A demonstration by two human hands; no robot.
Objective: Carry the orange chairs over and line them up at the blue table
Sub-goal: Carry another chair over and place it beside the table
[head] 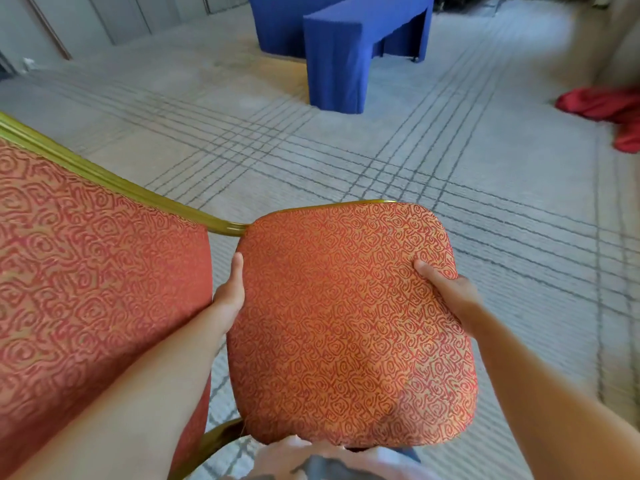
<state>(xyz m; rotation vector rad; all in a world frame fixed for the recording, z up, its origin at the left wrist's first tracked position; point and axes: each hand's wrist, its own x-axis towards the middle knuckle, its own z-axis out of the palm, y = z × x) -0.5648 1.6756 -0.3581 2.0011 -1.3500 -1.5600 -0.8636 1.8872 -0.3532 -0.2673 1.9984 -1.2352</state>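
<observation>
An orange patterned chair (pixel 346 323) with a gold metal frame is lifted in front of me, tilted so its backrest fills the left of the view and its seat cushion the middle. My left hand (pixel 230 292) grips the seat's left edge, thumb along the side. My right hand (pixel 446 292) grips the seat's right edge, thumb on top of the cushion. The blue table (pixel 346 43), draped in blue cloth to the floor, stands ahead at the top centre, well apart from the chair.
Grey carpet with dark line bands lies between me and the table. A red cloth heap (pixel 609 109) lies on the floor at the right. A grey panelled wall runs along the top left.
</observation>
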